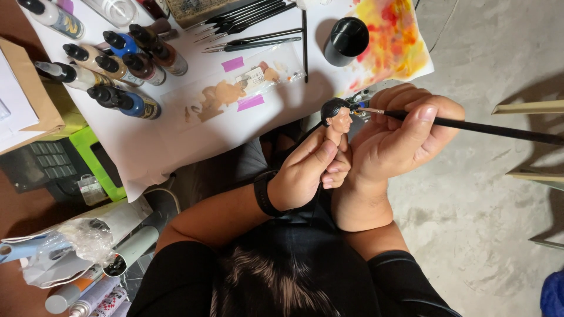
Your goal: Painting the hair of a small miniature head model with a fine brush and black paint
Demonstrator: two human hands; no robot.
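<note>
My left hand (308,170) pinches the neck of a small figure head (336,114) with black hair and a skin-toned face, holding it upright in front of me. A black band sits on that wrist. My right hand (399,132) grips a thin black-handled paintbrush (482,127) whose metal ferrule and tip reach the face of the figure head. The two hands rest against each other at the heels.
A white sheet covers the table (176,126), with a cluster of dropper paint bottles (123,64) at upper left, a clear palette strip with flesh-toned smears (235,91), several spare brushes (252,23), a black cup (346,40) and a stained paper (388,35). Spray cans (88,287) lie lower left.
</note>
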